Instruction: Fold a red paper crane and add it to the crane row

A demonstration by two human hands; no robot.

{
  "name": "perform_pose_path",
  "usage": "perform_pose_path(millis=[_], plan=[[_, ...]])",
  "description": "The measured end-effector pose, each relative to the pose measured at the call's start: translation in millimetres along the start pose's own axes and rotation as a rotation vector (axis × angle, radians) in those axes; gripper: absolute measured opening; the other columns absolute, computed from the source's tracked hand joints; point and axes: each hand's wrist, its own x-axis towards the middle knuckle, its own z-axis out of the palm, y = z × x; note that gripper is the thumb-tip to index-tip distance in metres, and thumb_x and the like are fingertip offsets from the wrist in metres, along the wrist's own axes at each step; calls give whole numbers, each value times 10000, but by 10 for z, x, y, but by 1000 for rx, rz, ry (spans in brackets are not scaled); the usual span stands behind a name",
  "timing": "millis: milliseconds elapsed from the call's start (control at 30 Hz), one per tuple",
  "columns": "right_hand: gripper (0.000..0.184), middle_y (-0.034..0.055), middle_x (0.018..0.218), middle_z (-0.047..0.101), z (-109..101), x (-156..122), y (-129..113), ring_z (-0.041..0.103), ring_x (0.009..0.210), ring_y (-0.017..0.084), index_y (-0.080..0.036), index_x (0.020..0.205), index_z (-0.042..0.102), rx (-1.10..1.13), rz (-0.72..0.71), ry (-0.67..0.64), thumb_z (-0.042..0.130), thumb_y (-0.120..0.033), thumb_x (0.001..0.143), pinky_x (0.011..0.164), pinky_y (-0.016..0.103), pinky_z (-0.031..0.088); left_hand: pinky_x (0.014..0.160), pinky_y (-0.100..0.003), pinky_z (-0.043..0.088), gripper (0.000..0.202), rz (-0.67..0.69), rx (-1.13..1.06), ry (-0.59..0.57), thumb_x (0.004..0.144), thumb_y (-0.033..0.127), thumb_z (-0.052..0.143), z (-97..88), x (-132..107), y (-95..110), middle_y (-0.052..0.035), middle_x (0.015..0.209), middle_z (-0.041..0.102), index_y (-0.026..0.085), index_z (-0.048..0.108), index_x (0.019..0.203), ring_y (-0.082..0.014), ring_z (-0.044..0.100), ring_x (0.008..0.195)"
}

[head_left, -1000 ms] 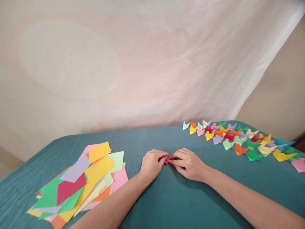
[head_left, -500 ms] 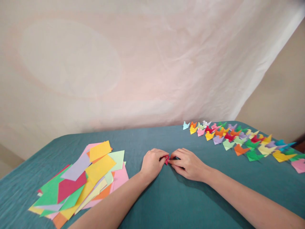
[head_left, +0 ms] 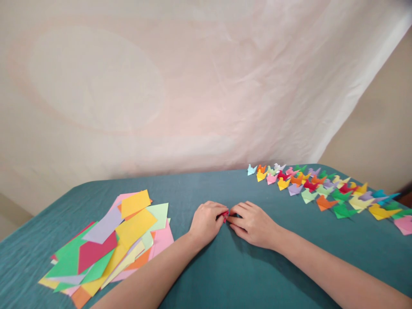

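Note:
A small folded piece of red paper is pinched between my two hands, just above the middle of the teal cloth. My left hand grips it from the left, thumb and fingers closed on it. From the right, my right hand has its thumb and fingertips closed on the paper's other side. My fingers cover most of the paper, so its exact folded shape cannot be made out.
Loose coloured paper sheets lie in an overlapping pile at the left. Rows of folded paper birds in many colours stand at the right. A teal cloth covers the table, and a pale hanging sheet is behind it.
My right hand has shifted slightly left and its fingers have closed in on the red paper, covering more of it. My left hand is almost still.

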Motion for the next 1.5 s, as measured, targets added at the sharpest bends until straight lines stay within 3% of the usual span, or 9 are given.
perform_pose_path(millis=[800, 1067, 1500], plan=[[203, 64, 934, 594, -22, 4, -34, 522, 879, 188, -220, 1003, 649, 17, 36, 16, 481, -242, 892, 742, 335, 362, 921, -339, 399, 297, 78, -61, -92, 802, 221, 543, -118, -27, -25, -17, 1096, 626, 256, 642, 1079, -203, 540, 1003], [209, 57, 937, 599, 25, -22, 18, 518, 864, 180, -215, 1027, 643, 93, 62, 48, 494, -219, 880, 761, 327, 383, 956, -350, 376, 307, 119, -53, -163, 797, 227, 561, -187, -27, -33, -34, 1139, 591, 252, 625, 1096, -208, 512, 1051], [189, 64, 908, 597, 34, -11, 17, 521, 844, 180, -189, 954, 658, -3, 78, 61, 486, -222, 884, 752, 334, 377, 990, -374, 341, 328, 194, -41, -273, 854, 301, 535, -290, -15, -81, -55, 1230, 541, 249, 570, 1176, -226, 466, 1130]])
